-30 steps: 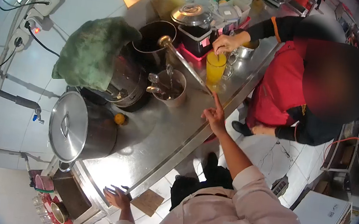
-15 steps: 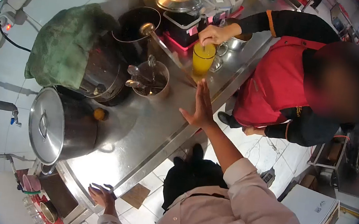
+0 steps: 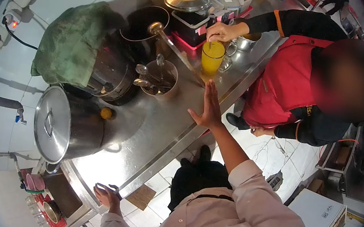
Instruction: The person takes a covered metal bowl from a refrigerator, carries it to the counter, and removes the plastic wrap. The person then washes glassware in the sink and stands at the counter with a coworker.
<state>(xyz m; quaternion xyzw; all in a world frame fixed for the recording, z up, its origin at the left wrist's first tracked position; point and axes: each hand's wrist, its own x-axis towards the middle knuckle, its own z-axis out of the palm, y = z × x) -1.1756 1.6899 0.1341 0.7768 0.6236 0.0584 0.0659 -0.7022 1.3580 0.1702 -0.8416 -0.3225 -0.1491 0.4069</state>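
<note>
My right hand (image 3: 210, 108) is open beside the counter edge, fingers pointing up and thumb spread. It holds nothing, and its fingertips show just below a glass mug of yellow drink (image 3: 212, 60). A co-worker's hand (image 3: 225, 32) pinches something thin that dips into the mug. My left hand (image 3: 108, 197) lies at the near corner of the steel counter (image 3: 143, 131), fingers spread, with dark shapes around the fingertips that I cannot make out. Between my hands and the wall stands a tub of metal-handled utensils (image 3: 163, 81). A long-handled ladle (image 3: 172, 45) lies behind it.
A large lidded pot (image 3: 54, 124) stands left, beside a small round orange-brown item (image 3: 106, 113). Behind are a cloth-covered container (image 3: 69, 43), a dark bucket (image 3: 145, 23) and a lidded tub (image 3: 188, 2). A co-worker in a red apron (image 3: 277, 85) stands right. A tap (image 3: 19, 112) juts from the wall.
The whole view has shifted slightly, so things sit a little further right. My right hand stays open by the counter edge. The co-worker's hand remains over the mug.
</note>
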